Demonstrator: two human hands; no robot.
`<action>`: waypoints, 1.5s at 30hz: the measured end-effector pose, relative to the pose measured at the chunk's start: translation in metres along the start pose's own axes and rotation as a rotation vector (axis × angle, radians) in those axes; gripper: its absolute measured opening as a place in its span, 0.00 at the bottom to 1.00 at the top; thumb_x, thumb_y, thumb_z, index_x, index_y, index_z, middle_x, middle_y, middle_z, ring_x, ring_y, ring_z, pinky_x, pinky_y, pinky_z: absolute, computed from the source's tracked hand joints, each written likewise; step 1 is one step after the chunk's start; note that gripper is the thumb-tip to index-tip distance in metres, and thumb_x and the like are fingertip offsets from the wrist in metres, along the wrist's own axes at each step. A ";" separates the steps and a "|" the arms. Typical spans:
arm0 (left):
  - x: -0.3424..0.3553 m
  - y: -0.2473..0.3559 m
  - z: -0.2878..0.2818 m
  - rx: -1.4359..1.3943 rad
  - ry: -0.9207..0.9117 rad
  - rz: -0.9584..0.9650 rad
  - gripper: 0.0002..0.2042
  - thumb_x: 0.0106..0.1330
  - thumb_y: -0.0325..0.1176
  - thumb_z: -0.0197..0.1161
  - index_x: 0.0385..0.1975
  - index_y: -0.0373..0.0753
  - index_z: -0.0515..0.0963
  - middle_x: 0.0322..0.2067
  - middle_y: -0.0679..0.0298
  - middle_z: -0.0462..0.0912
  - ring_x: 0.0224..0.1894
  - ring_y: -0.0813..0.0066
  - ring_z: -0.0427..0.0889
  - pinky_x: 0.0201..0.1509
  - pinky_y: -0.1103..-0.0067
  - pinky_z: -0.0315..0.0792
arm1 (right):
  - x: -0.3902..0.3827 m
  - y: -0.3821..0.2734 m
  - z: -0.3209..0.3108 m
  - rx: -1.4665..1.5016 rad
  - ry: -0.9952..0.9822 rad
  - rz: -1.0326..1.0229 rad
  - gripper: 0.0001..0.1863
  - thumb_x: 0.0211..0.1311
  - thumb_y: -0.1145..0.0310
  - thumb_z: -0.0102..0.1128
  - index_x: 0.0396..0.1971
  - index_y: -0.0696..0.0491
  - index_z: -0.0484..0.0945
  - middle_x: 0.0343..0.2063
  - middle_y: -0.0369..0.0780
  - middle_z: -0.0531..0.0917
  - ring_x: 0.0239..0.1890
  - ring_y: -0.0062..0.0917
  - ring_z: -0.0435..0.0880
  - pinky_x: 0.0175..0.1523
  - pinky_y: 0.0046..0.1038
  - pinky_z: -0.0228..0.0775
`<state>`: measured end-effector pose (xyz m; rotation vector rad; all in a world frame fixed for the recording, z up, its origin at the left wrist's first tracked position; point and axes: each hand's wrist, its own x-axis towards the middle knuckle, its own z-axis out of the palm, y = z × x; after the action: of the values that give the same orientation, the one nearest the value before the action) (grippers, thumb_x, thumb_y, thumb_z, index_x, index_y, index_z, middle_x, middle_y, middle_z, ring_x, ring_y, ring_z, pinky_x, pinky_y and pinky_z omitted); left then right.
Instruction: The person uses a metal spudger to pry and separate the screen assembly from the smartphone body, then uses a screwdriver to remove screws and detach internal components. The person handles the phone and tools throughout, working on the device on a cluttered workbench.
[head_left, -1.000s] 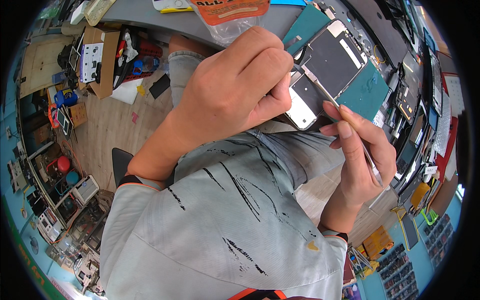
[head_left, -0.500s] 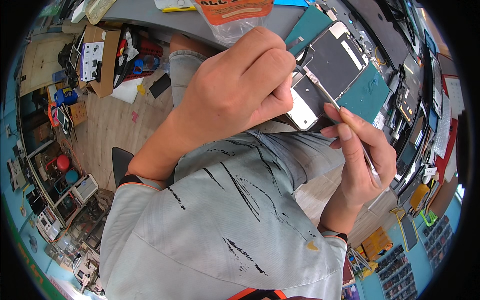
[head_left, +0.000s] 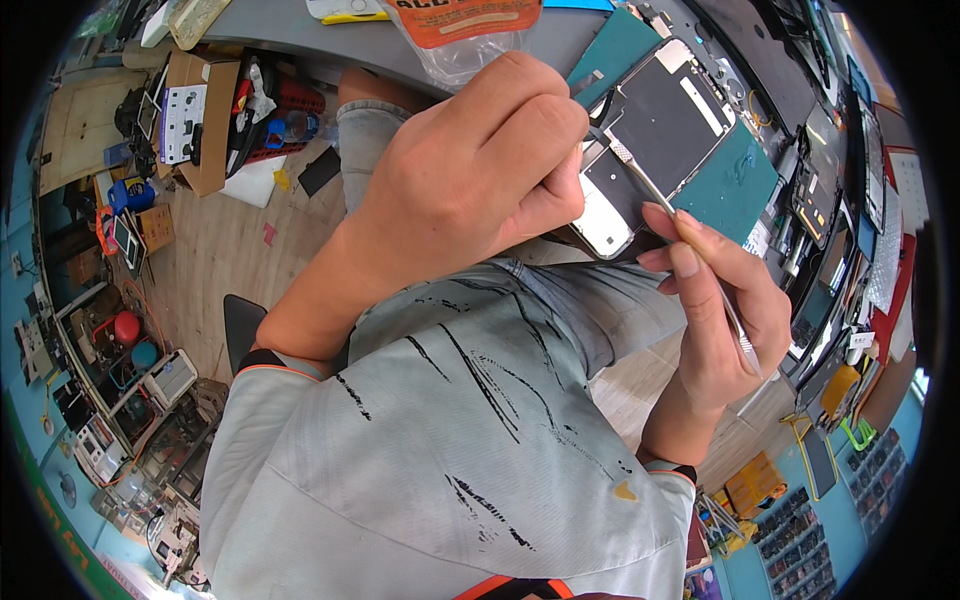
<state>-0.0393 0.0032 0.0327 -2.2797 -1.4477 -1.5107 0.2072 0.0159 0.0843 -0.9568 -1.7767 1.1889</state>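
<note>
My left hand [head_left: 475, 175] is closed in a pinch over the left side of an opened phone screen assembly [head_left: 660, 110]. What its fingertips grip is hidden; a dark thin flex cable [head_left: 607, 113] shows beside them. My right hand [head_left: 722, 310] grips a slim silver metal tool [head_left: 657, 189] with knurled sections, angled up-left so that its tip meets the assembly near my left fingertips. The assembly has a black centre panel and white end parts. It lies on a teal mat [head_left: 728, 185] at the right of the desk, partly under my hands.
A grey desk [head_left: 280, 30] holds an orange-labelled clear bag [head_left: 460, 30] and, at right, crowded phone parts [head_left: 810, 190]. An open cardboard box [head_left: 205, 120], a red basket and loose items sit on the floor at left. Cluttered shelves [head_left: 120, 400] line the lower left.
Both hands and the tool hold nearly the same position over the phone assembly, with only very slight shifts.
</note>
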 end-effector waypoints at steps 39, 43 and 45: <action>0.000 -0.002 0.001 0.006 0.011 0.022 0.13 0.50 0.17 0.72 0.35 0.36 0.81 0.35 0.63 0.83 0.24 0.78 0.78 0.30 0.80 0.72 | -0.005 0.003 0.002 -0.088 -0.001 -0.032 0.11 0.66 0.85 0.70 0.46 0.69 0.88 0.42 0.56 0.93 0.39 0.36 0.96 0.46 0.29 0.87; 0.000 -0.002 0.002 -0.005 0.022 0.017 0.14 0.50 0.16 0.72 0.36 0.35 0.81 0.35 0.63 0.83 0.25 0.78 0.78 0.29 0.80 0.73 | -0.006 0.005 -0.001 -0.114 -0.040 -0.061 0.12 0.72 0.79 0.67 0.51 0.67 0.87 0.45 0.59 0.92 0.37 0.31 0.94 0.40 0.22 0.80; -0.001 -0.002 0.002 -0.012 0.019 0.015 0.14 0.50 0.16 0.72 0.36 0.35 0.81 0.35 0.63 0.83 0.25 0.77 0.78 0.29 0.80 0.73 | -0.005 0.005 0.000 -0.122 -0.034 -0.062 0.11 0.70 0.80 0.68 0.50 0.67 0.87 0.44 0.58 0.92 0.38 0.32 0.94 0.42 0.23 0.81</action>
<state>-0.0393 0.0049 0.0301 -2.2710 -1.4173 -1.5364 0.2105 0.0124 0.0788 -0.9490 -1.9104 1.0740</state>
